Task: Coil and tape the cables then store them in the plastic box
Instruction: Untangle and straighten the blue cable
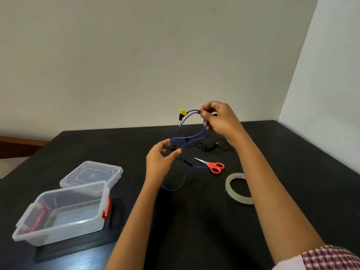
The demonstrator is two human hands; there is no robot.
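The right hand (218, 118) is lifted above the dark surface (292, 162) and its fingers are closed in a pinch on a blue cable (191, 136). From this pinch, two strands of the cable go to the left in an arc. At the end of the arc there is a yellow tag (183, 111) and, just under it, a black plug (180, 118) with a metal tip that hangs downward.

The rest of the blue cable falls in loose loops toward the left hand (160, 160). This hand is lower and nearer to the camera. Its fingers are spread and curved, with the thumb apart from them, and some strands pass just beside the fingertips. I cannot tell if the hand really grips a strand or only touches it. Below the left hand the cable continues down to the surface and makes a curve beside the forearm.

Behind the hands, a black cable (206, 146) lies in an untidy heap on the surface.

A pair of scissors (211, 165) with orange handles lies on the surface, with the blades pointing to the left, and a thin part of the blue cable reaches the handles. To the right of them is a roll of clear tape (236, 197), lying flat and partly hidden by the right forearm.

On the left side stands the plastic box (64, 228), open, transparent, with red clips. Its lid (91, 174) lies flat just behind it, touching the back edge.
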